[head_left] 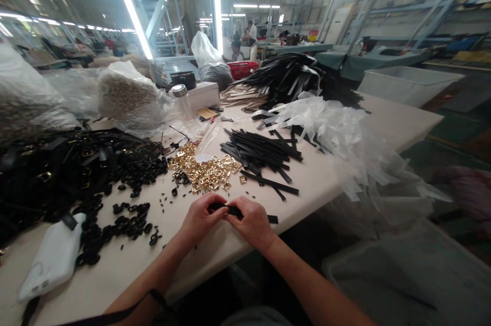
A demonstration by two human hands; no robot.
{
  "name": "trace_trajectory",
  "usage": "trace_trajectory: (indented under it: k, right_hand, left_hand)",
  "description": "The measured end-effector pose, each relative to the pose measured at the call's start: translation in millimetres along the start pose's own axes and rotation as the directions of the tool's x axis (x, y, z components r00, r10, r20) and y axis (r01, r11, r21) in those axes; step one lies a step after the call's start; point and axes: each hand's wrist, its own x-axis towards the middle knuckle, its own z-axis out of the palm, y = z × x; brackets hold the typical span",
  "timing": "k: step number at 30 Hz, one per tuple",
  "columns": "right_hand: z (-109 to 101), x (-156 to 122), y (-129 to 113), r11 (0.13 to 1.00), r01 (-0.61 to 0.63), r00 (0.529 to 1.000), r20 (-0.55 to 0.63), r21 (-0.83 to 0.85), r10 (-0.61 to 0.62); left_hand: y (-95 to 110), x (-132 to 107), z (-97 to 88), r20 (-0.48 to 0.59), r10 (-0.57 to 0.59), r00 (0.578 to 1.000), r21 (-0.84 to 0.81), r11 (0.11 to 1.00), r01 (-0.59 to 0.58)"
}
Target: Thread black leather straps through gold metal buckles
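Observation:
Both of my hands meet over the front edge of the table (307,198), pinching one black strap (235,211) between thumbs and fingers. My left hand (201,216) is closed on its left part, and my right hand (251,218) grips it further right; a strap end sticks out past the right hand. Whether a buckle is on the strap is hidden by my fingers. Just beyond my hands lies a heap of gold square buckles (213,173). Behind and to the right of it is a pile of short black straps (264,149).
Small black loops (130,221) and a heap of black buckled straps (49,177) cover the left. A white power bank-like device (53,257) lies front left. A glass bottle (183,103) stands behind the buckles. White plastic sheeting (337,131) hangs off the right edge.

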Motion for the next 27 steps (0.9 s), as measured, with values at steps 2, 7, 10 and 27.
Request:
trace_trajectory:
  k: [2, 7, 10, 27]
  right_hand:
    - [-0.3, 0.3, 0.0, 1.0, 0.002, 1.0, 0.011, -0.01, -0.002]
    - [-1.0, 0.3, -1.3, 1.0, 0.007, 1.0, 0.024, -0.003, -0.007]
    - [-3.4, 0.9, -4.1, 1.0, -0.011, 1.0, 0.009, 0.022, 0.011]
    - [-0.8, 9.6, -2.4, 0.987, 0.11, 0.994, -0.034, 0.117, -0.107]
  left_hand:
    - [0.3, 0.2, 0.5, -0.009, 0.063, 0.998, 0.078, 0.995, -0.062]
    - [-5.3, 0.1, 1.2, -0.055, 0.067, 0.996, 0.108, 0.992, -0.061]
    - [-8.3, 1.9, -3.7, -0.201, -0.012, 0.979, 0.01, 1.0, 0.015]
    - [-1.9, 5.1, -2.7, -0.038, -0.208, 0.977, -0.263, 0.946, 0.191]
